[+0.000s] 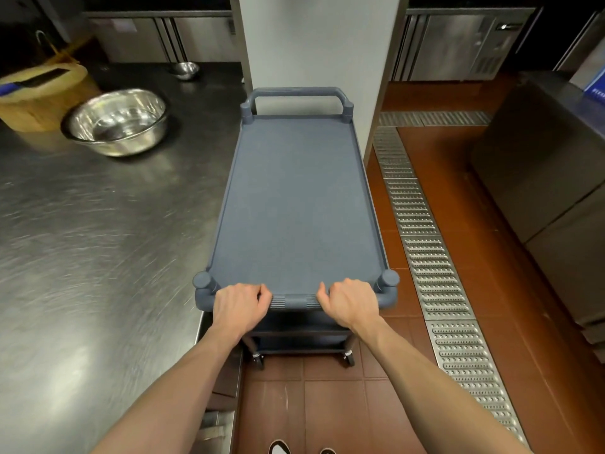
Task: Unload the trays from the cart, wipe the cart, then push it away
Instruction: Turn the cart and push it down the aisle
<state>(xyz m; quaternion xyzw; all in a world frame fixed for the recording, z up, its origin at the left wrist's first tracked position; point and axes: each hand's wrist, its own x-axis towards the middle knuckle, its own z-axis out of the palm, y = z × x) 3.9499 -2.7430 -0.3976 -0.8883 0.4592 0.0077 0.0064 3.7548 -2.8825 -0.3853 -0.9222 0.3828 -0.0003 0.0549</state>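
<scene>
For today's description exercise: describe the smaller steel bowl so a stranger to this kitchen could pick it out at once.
Start at the steel counter left of the blue cart. Look to its far edge, near the white pillar; the small bowl sits there alone. It is much smaller than the large bowl beside the wooden block.

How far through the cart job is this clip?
Unloading looks done: the cart's top shelf carries no trays. Whether it was wiped cannot be told. In hand: left hand and right hand grip the near handle. Left: pushing it away; a pillar stands right ahead.
</scene>
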